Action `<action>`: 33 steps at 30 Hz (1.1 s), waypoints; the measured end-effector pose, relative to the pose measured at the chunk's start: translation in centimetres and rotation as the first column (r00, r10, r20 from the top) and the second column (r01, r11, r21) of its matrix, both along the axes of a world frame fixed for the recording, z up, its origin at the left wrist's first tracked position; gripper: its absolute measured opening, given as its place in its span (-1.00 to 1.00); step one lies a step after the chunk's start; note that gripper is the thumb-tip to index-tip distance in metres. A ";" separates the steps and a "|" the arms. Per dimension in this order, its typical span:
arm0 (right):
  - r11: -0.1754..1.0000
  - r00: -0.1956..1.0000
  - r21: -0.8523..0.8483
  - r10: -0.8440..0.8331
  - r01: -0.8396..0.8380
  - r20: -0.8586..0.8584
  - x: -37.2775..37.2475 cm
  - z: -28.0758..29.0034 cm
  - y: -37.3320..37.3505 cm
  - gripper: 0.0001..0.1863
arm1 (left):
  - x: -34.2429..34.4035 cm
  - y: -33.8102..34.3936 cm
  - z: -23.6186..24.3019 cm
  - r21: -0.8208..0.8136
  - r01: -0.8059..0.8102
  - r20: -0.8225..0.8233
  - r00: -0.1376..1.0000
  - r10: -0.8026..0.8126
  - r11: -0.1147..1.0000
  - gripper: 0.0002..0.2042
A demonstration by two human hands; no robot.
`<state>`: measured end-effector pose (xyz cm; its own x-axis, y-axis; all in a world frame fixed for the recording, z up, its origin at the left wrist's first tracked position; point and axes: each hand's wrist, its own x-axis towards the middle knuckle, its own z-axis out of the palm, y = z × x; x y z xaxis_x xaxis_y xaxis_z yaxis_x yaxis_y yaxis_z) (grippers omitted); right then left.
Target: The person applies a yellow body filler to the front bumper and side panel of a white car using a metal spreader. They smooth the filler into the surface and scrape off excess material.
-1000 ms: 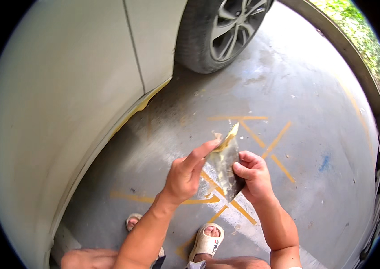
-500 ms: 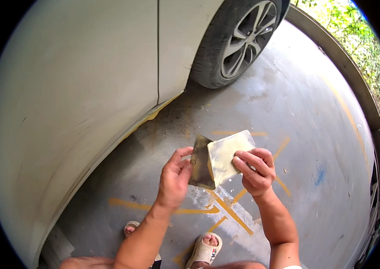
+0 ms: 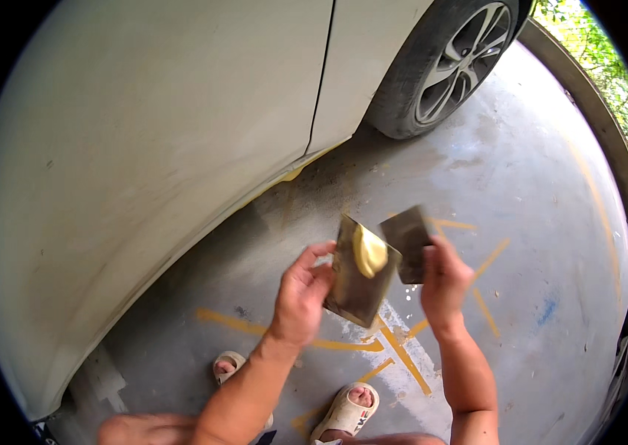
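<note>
My left hand (image 3: 303,297) grips a dark, flat putty spreader (image 3: 354,300) by its left edge. On this plate sits a lump of pale yellow putty (image 3: 369,251), near its upper right part. My right hand (image 3: 447,278), slightly blurred, is closed on a second thin rectangular putty spreader (image 3: 406,245), whose dark face shows. The two plates are close together in front of me, a narrow gap between most of their edges. Beyond them stands a pale car (image 3: 180,133), with yellow putty (image 3: 293,174) along its lower sill.
The car's wheel (image 3: 455,74) is at the upper right. Grey floor (image 3: 521,200) with yellow painted lines (image 3: 403,356) lies below my hands. My feet in light clogs (image 3: 347,411) are at the bottom. A low wall (image 3: 588,81) curves along the right, with greenery behind.
The right spreader has turned from its pale, putty-coated face to its dark face and moved off the left one. A putty lump now shows on the left spreader. The view has shifted left.
</note>
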<state>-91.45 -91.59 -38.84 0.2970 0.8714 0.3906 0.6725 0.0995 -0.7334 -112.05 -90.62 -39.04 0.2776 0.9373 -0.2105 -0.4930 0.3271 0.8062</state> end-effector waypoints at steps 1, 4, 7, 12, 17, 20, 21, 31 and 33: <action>0.998 1.000 0.063 -0.002 0.001 0.005 0.3 -0.1 -0.6 -0.80 | -0.2 0.3 -0.2 0.031 -0.033 -0.016 0.999 0.033 0.999 -0.69; 0.950 0.941 0.053 0.296 -0.308 0.162 0.6 -0.5 -1.2 -0.76 | -0.8 1.1 -0.5 -0.046 -0.033 -0.173 0.985 0.024 0.998 -0.65; 0.867 0.917 -0.369 0.390 -0.335 0.085 1.0 0.0 -0.7 -0.83 | -2.6 2.1 0.2 -0.110 -0.057 -0.031 0.998 0.054 0.992 -0.65; 0.689 0.447 -0.389 -0.105 -0.611 -0.888 2.2 1.8 0.7 -0.36 | -3.4 2.5 0.4 -0.184 0.287 -0.229 0.918 -0.325 0.940 -0.66; 0.578 0.511 -0.585 -0.308 -0.569 -0.802 0.9 1.2 1.9 -0.37 | -2.0 1.6 -0.7 -0.021 0.132 -0.088 0.987 -0.133 0.991 -0.70; 0.573 0.363 -0.497 -0.340 -0.652 -0.868 0.5 0.9 2.1 -0.48 | -2.8 2.2 -1.3 0.017 0.173 -0.134 0.976 -0.169 0.985 -0.72; 0.559 0.354 -0.471 -0.312 -0.682 -0.882 0.2 0.8 1.7 -0.50 | -3.0 2.2 -1.5 0.007 0.224 -0.149 0.964 -0.220 0.975 -0.72; 0.967 0.612 -0.154 0.004 -0.205 -0.791 0.3 -3.9 1.5 -0.62 | -2.6 2.8 -3.9 -0.185 -0.070 0.114 0.989 0.092 0.980 -0.58; 0.954 0.754 -0.082 0.173 -0.288 -0.633 -0.2 -3.9 1.2 -0.57 | -2.4 3.1 -3.9 -0.174 -0.089 0.097 0.989 0.107 0.981 -0.57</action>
<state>-91.69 -90.37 -42.72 0.2032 0.9783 0.0410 0.0457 0.0324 -0.9984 -114.44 -87.51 -42.97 0.2152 0.9148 -0.3419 -0.6090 0.3994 0.6853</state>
